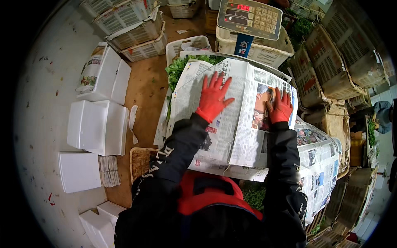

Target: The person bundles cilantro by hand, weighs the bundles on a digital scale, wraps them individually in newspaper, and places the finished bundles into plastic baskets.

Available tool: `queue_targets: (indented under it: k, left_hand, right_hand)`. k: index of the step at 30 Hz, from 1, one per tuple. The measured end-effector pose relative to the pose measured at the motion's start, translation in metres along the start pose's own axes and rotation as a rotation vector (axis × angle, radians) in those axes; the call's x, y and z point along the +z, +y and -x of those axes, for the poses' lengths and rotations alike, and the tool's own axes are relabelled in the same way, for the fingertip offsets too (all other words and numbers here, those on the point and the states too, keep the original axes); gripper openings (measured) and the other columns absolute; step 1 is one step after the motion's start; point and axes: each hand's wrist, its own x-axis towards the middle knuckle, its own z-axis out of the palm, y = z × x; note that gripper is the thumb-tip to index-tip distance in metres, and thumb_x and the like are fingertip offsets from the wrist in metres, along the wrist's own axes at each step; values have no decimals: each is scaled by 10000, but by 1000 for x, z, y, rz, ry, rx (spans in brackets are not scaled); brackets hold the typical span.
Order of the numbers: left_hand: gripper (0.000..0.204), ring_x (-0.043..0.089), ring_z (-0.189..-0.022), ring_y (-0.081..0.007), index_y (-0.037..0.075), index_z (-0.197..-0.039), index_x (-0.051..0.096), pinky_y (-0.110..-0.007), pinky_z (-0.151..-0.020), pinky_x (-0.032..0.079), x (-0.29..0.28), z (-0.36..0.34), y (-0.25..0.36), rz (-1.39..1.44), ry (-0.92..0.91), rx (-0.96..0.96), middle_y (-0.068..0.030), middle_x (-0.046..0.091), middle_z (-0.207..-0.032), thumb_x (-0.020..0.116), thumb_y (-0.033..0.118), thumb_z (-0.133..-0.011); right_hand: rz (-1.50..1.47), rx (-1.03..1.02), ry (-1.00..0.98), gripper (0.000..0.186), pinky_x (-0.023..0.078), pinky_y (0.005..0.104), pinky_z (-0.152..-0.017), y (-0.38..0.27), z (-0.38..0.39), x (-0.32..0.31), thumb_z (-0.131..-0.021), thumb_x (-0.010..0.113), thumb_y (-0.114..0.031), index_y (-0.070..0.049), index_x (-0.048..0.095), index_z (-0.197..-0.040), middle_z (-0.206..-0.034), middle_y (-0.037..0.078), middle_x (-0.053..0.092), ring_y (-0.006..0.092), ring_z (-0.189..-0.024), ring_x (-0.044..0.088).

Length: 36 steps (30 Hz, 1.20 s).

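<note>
Red gloves [210, 103]: one on each hand, both laid palm-down.
Left hand [214, 97]: fingers spread wide, thumb out to the side; nothing gripped that I can see.
Right hand [279, 106]: fingers extended, spread narrower; looks flat, no grip visible. Can't tell how hard either one presses.
Newspaper [237, 113]: directly under both hands, in front of the body; several overlapping sheets, humped over whatever is below.
Long axis: hard to call, since the sheets overlap and the lens bends edges. Most useful line is the crease: runs away from the body, far end leaning right, passing between the hands.
Nearer hand: left is closer to the crease, its thumb just beside it. Right is closer to the sheets' right edge.
Reach: left fingertips sit a bit farther out than the right's.
Green leaves [175, 72]: poke out past the far left corner of the paper, so on the left hand's side, beyond it; not touched.
Scale display [250, 18]: beyond the paper's far edge, lit red, well apart from both hands.
Second paper-covered pile [320, 173]: to the right of the right forearm, lower down.
White foam boxes [87, 126]: far left, by the wall.
</note>
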Motion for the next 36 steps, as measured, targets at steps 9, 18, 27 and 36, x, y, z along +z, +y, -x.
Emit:
queue_targets:
  k: [9,18,27,36]
  left_hand:
    - [528,328,-1311,-345,102,-1350,430,-512,-1053,254,72,38,-132,-51,37,-432,-144,375,-1424,530,329,-884]
    - [439,575,-1044,-316,73,-1235,542,-376,-895,445,84,21,-158,292,233,-729,-177,584,-1184,628,238,-838]
    - [281,535,-1056,-332,104,-987,672,-435,-886,426,29,-45,-152,-246,345,-337,-157,598,-1107,703,118,-708]
    - [82,569,-892,-335,38,-743,597,-427,-774,453,18,-54,-199,-293,343,-413,-125,615,-867,640,105,-759]
  right_hand:
    - [-125,164,-123,651,275,581,-999,3,24,60,-815,593,-484,-194,426,-1374,-1402,159,408,375,-1302,347]
    - [-118,158,-94,613,315,554,-970,13,26,80,-829,579,-465,-190,437,-1359,-1371,144,443,347,-1270,393]
    - [-101,150,-82,596,312,550,-976,12,22,81,-846,557,-467,-193,435,-1360,-1365,138,445,344,-1266,400]
    - [-29,160,-107,596,281,564,-1003,4,25,69,-842,573,-459,-197,435,-1359,-1378,142,435,356,-1281,380]
